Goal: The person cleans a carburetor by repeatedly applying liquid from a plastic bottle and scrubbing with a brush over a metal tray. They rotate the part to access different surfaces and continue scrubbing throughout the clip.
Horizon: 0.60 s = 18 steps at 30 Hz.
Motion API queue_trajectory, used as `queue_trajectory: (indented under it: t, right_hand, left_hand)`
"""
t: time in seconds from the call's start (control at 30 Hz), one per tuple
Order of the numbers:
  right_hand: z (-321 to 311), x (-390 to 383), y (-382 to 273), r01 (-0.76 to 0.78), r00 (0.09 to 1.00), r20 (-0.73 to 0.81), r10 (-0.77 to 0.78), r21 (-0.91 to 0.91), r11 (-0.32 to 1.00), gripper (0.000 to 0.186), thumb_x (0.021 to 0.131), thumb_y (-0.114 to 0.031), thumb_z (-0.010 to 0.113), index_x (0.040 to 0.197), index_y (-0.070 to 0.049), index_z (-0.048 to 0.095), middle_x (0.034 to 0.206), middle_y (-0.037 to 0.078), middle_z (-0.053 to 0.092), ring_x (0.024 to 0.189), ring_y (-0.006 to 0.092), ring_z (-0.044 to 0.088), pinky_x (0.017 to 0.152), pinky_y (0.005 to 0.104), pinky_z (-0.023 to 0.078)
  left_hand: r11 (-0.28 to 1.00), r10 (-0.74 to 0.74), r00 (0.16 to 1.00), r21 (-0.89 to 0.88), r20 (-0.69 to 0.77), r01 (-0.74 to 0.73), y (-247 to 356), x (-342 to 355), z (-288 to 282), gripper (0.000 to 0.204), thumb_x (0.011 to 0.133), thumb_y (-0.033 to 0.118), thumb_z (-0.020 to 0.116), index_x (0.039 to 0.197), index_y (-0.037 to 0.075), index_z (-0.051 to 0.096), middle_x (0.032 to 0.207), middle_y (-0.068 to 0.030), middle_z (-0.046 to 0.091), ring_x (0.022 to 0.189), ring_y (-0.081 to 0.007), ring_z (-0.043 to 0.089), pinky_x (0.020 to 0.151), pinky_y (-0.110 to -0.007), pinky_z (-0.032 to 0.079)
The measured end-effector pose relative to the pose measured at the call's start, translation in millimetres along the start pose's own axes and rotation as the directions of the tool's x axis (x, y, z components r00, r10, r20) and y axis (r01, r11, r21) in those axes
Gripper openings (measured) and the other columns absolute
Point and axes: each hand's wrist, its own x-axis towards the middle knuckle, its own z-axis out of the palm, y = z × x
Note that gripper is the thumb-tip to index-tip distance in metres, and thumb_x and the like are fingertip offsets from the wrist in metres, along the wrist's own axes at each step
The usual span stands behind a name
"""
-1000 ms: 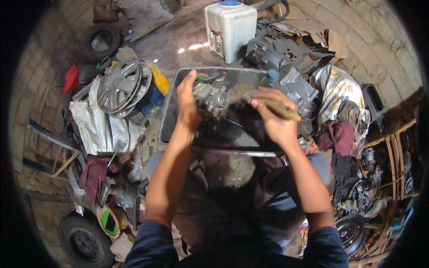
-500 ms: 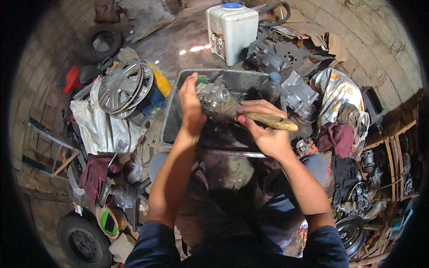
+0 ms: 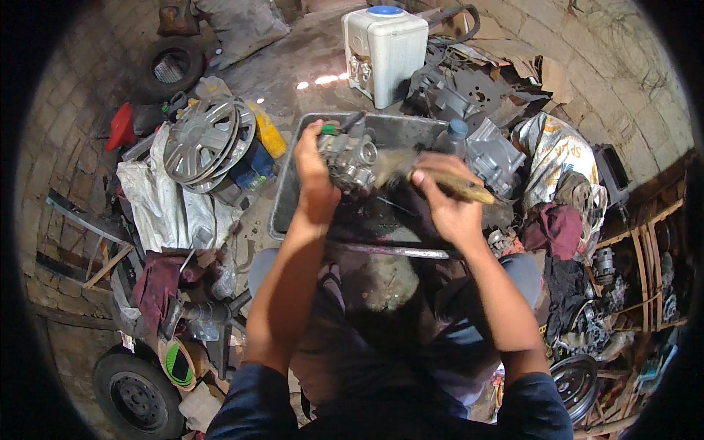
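My left hand [image 3: 315, 176] is wrapped round a metal carburetor [image 3: 350, 161] with a round bore and a green part on top. It holds the carburetor over a black plastic tub [image 3: 283, 202]. In my right hand [image 3: 451, 213] is a paintbrush [image 3: 463, 189] with a worn wooden handle, blurred by motion. Its bristles point left at the carburetor's side; whether they touch is too smeared to tell. Dark liquid and a thin rod [image 3: 396, 206] show inside the tub. A clear bottle with a blue cap [image 3: 457, 129] stands at the tub's right end.
Beyond the tub stands a white plastic container [image 3: 385, 62] with a blue lid. Wheel covers [image 3: 202, 143] and a yellow bottle [image 3: 267, 130] lie to the left. Metal castings [image 3: 493, 158] and a white sack [image 3: 551, 143] crowd the right. A wheel [image 3: 139, 396] lies at lower left.
The brush has swung right, away from the carburetor's face, with my right hand. The carburetor has turned slightly in my left hand, and a dark piece now shows above it.
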Motion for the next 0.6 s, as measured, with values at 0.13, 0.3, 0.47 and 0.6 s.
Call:
queue_trajectory:
  t: [0.13, 0.3, 0.47, 0.6]
  right_hand:
    - [-8, 7, 12, -0.093, 0.992, -0.080, 0.101, 0.094, 0.991, 0.013, 0.091, -0.007, 0.077, 0.102, 0.001, 0.078, 0.110, 0.014, 0.077, 0.110, 0.0262, 0.070, 0.101, 0.0373, 0.051]
    - [-25, 14, -10, -0.149, 0.989, -0.006, 0.150, 0.041, 0.988, 0.018, 0.091, -0.006, 0.076, 0.108, 0.001, 0.076, 0.123, 0.016, 0.074, 0.121, 0.0250, 0.067, 0.107, 0.0364, 0.047]
    - [-29, 12, -17, -0.177, 0.984, 0.035, 0.175, 0.087, 0.980, 0.020, 0.089, -0.008, 0.078, 0.107, 0.000, 0.077, 0.126, 0.021, 0.072, 0.125, 0.0308, 0.066, 0.108, 0.0386, 0.047]
    - [-33, 11, -20, -0.052, 0.995, 0.089, 0.054, -0.022, 0.998, 0.019, 0.088, -0.007, 0.077, 0.106, -0.003, 0.078, 0.126, 0.020, 0.072, 0.123, 0.0316, 0.067, 0.107, 0.0396, 0.048]
  left_hand:
    - [0.991, -0.014, 0.983, -0.126, 0.186, 0.038, 15, -11, 5, 0.035, 0.105, 0.033, 0.050, 0.113, 0.001, 0.062, 0.097, -0.0195, 0.072, 0.088, -0.0325, 0.077, 0.079, -0.042, 0.063]
    - [0.996, 0.001, 0.970, -0.088, 0.242, 0.021, 16, -5, -8, 0.049, 0.109, 0.038, 0.035, 0.125, -0.001, 0.059, 0.131, -0.0245, 0.067, 0.110, -0.0352, 0.070, 0.097, -0.047, 0.058]
    - [0.997, 0.033, 0.979, -0.079, 0.200, -0.018, 14, -3, -8, 0.041, 0.107, 0.037, 0.041, 0.114, 0.001, 0.061, 0.117, -0.0202, 0.066, 0.101, -0.0301, 0.069, 0.090, -0.042, 0.057]
    - [0.997, 0.065, 0.993, -0.039, 0.098, -0.061, 18, -11, 7, 0.033, 0.104, 0.031, 0.050, 0.100, 0.002, 0.066, 0.091, -0.0085, 0.067, 0.077, -0.0180, 0.067, 0.076, -0.031, 0.055]
